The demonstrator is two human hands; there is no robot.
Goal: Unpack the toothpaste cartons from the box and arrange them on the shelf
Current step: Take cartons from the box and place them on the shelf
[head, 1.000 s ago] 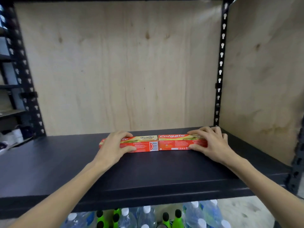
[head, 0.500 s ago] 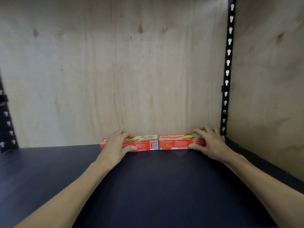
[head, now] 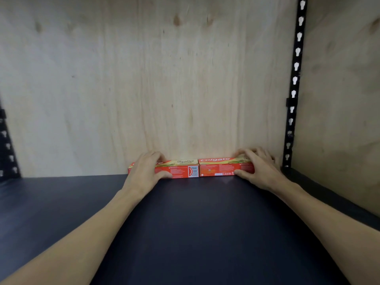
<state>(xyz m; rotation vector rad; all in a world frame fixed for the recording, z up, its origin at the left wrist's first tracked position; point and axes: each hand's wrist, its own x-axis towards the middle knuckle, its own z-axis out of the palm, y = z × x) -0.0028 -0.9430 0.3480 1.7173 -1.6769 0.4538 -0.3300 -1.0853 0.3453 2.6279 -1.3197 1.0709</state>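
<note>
Two red Colgate toothpaste cartons lie end to end at the back of the dark shelf (head: 185, 223), against the plywood back panel (head: 154, 79). The left carton (head: 181, 169) and the right carton (head: 220, 167) touch at their ends. The left hand (head: 144, 173) grips the outer end of the left carton, fingers over the top and thumb on the front face. The right hand (head: 260, 169) grips the right carton's outer end the same way. A black slotted upright (head: 295, 79) stands just beside the right hand.
</note>
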